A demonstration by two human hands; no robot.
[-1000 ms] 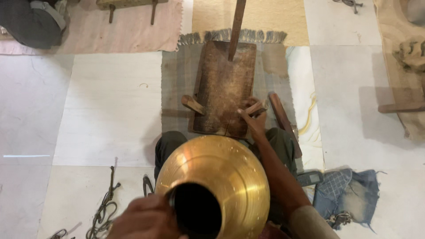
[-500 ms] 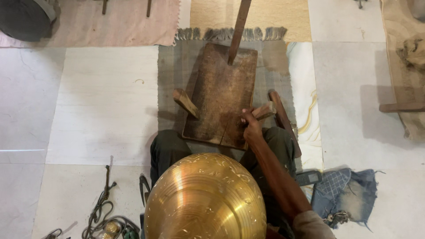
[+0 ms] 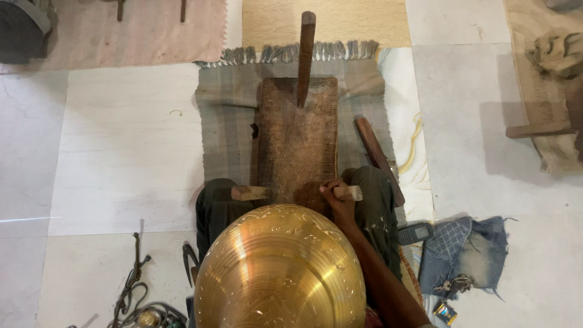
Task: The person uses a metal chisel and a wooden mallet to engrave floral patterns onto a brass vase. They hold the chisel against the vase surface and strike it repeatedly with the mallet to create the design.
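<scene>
A large round brass pot point(image 3: 280, 271) fills the lower middle of the head view, its engraved domed side facing up. My right hand point(image 3: 337, 197) reaches past its right side and grips the end of a wooden peg point(image 3: 352, 192) at the near edge of a worn wooden block point(image 3: 297, 140). A second peg point(image 3: 248, 193) juts out at the block's left corner. A long wooden stick point(image 3: 305, 56) rises from the block's far end. My left hand is hidden behind the pot.
The block lies on a grey fringed mat point(image 3: 226, 121). A wooden-handled tool point(image 3: 378, 158) rests to the right of it. A phone point(image 3: 415, 232), denim cloth point(image 3: 466, 250) and keys point(image 3: 454, 284) lie right. Cords and tools point(image 3: 135, 291) lie at lower left.
The pot has turned: its dark mouth faced up, and now the domed side does. My left hand on its rim has gone out of sight. The block now sits straight.
</scene>
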